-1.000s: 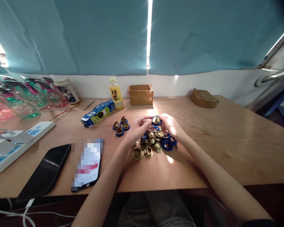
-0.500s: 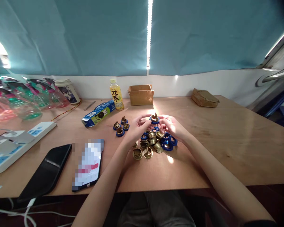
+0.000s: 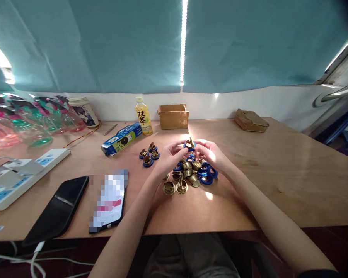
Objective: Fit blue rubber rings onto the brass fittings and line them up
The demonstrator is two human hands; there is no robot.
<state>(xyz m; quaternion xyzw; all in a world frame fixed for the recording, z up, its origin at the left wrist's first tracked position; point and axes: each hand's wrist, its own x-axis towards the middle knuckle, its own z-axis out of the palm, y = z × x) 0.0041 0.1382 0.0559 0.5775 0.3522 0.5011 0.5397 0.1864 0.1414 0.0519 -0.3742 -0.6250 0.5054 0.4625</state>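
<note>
My left hand (image 3: 169,157) and my right hand (image 3: 210,154) meet above the wooden table (image 3: 263,181), both pinching one brass piece set in a blue ring (image 3: 189,144). Just below them lies a pile of loose brass pieces (image 3: 179,181) and blue rings (image 3: 206,174). Three brass pieces fitted in blue rings (image 3: 149,155) stand in a small group to the left of my left hand.
Two phones (image 3: 58,210) (image 3: 108,200) lie near the front left edge. A white power strip (image 3: 23,173) and pink-green bottles (image 3: 31,119) sit far left. A blue carton (image 3: 121,138), a yellow drink bottle (image 3: 142,116), a small cardboard box (image 3: 173,116) and a brown pouch (image 3: 251,119) line the back.
The brass piece with its blue ring has tilted and risen slightly between my fingers. Both hands stay in the same place.
</note>
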